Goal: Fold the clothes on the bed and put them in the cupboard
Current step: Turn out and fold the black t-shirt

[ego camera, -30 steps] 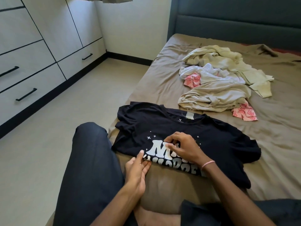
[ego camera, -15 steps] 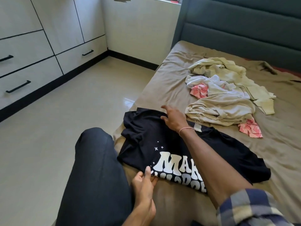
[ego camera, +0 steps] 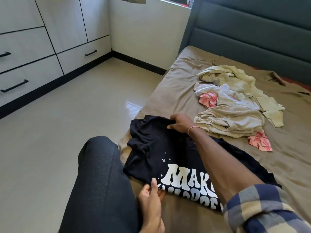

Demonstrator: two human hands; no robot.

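Right hand (ego camera: 180, 122), having left the printed chest a second ago, is now bunching the far shoulder edge of the black T-shirt (ego camera: 156, 148) in curled fingers. Left hand (ego camera: 151, 199) is pinching the near folded edge, thumb on top. The shirt is lying between the two grips on the bed (ego camera: 176, 78), so a side fold is probably starting. The unfolded heap (ego camera: 232, 115) is waiting just beyond the right grip, and the cupboard (ego camera: 50, 47) is standing well off to its left.
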